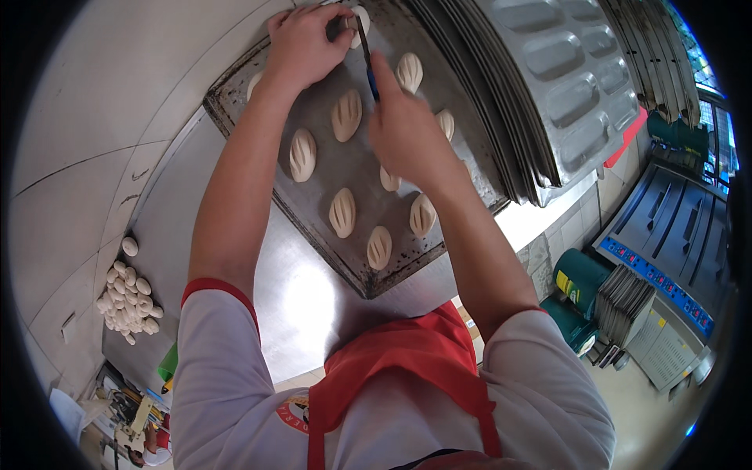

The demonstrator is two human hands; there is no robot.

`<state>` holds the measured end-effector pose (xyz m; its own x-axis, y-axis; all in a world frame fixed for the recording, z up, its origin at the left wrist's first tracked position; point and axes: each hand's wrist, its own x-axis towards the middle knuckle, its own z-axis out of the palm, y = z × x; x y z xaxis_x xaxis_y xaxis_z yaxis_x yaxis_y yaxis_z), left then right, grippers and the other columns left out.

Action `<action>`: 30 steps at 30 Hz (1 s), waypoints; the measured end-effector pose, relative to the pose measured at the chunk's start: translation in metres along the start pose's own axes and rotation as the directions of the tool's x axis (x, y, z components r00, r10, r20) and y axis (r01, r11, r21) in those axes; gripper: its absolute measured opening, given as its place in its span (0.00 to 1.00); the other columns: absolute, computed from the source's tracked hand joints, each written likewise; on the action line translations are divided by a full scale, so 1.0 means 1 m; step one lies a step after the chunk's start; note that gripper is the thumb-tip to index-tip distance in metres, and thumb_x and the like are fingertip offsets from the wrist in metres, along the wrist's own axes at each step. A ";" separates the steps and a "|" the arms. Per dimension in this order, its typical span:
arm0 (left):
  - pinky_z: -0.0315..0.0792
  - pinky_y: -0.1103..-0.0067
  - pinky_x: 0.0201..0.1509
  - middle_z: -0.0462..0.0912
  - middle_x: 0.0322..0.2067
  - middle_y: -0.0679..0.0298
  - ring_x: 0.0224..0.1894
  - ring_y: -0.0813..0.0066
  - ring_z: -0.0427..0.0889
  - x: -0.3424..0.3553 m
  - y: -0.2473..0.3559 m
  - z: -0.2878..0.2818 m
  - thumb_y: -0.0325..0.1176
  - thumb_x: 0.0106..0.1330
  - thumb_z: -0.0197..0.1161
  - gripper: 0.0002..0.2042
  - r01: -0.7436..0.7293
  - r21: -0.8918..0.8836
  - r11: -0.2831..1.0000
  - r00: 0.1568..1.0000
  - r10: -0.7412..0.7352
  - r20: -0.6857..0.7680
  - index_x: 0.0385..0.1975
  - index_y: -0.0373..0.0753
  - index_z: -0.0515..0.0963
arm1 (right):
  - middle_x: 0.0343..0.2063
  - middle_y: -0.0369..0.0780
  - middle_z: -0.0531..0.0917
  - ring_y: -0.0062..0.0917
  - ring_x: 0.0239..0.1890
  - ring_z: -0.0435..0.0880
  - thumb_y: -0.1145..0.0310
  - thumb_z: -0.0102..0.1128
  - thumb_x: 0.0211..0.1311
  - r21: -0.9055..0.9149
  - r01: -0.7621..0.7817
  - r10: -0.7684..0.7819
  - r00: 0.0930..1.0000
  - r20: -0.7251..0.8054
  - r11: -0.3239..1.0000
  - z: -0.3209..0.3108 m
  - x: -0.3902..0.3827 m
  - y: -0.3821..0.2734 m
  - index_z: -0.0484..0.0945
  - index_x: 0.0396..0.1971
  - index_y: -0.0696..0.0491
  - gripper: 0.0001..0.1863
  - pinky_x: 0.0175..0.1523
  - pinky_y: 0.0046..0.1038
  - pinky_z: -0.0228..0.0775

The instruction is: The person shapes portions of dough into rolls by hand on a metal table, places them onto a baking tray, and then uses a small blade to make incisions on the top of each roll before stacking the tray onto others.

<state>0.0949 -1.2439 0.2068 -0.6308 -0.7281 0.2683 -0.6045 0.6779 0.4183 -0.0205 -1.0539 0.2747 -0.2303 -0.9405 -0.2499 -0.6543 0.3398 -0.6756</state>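
My right hand (407, 133) grips a knife (372, 81) by its blue handle. Its narrow dark blade crosses a pale oval dough piece (361, 22) at the far end of a worn metal baking tray (313, 223). My left hand (309, 47) is closed beside that piece, thumb and fingers pinched close to the blade; what they hold, if anything, I cannot make out. Several oval dough pieces lie spaced on the tray, such as a slashed dough piece (346, 115) with long cuts on top. My right hand and forearm partly cover some of them.
To the right stand stacked trays (486, 86) and a moulded pan (572, 70) with oval hollows. A pile of small dough balls (125, 301) rests on the steel table (176, 235) at left. Further right are a deck oven (666, 235) and green bins (580, 280).
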 end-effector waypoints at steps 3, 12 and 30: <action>0.74 0.62 0.62 0.90 0.46 0.59 0.43 0.60 0.89 0.003 0.010 -0.008 0.42 0.67 0.72 0.16 0.018 -0.110 0.994 1.000 -0.017 0.003 0.54 0.50 0.88 | 0.39 0.68 0.86 0.62 0.49 0.87 0.76 0.53 0.66 0.040 0.078 -0.075 0.995 -0.072 0.996 -0.004 -0.015 0.006 0.55 0.80 0.64 0.41 0.58 0.53 0.78; 0.81 0.66 0.44 0.89 0.50 0.63 0.36 0.60 0.88 0.000 0.008 -0.015 0.39 0.70 0.71 0.16 0.052 -0.209 0.977 0.998 -0.045 0.043 0.55 0.46 0.86 | 0.40 0.67 0.86 0.63 0.45 0.87 0.77 0.50 0.69 0.053 -0.019 0.019 1.000 -0.004 0.998 -0.008 -0.017 -0.007 0.56 0.80 0.60 0.38 0.54 0.55 0.77; 0.63 0.59 0.72 0.89 0.53 0.72 0.58 0.60 0.83 -0.091 -0.027 -0.042 0.42 0.67 0.72 0.11 0.083 0.097 0.992 0.992 -0.073 -0.104 0.45 0.49 0.90 | 0.45 0.70 0.83 0.66 0.48 0.85 0.77 0.50 0.70 -0.046 -0.015 0.019 0.996 0.084 0.999 0.056 -0.068 -0.056 0.54 0.81 0.60 0.39 0.56 0.57 0.76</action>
<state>0.1894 -1.2000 0.2076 -0.5311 -0.7823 0.3256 -0.6992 0.6217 0.3530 0.0721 -1.0085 0.2905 -0.1812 -0.9297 -0.3205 -0.6832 0.3535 -0.6390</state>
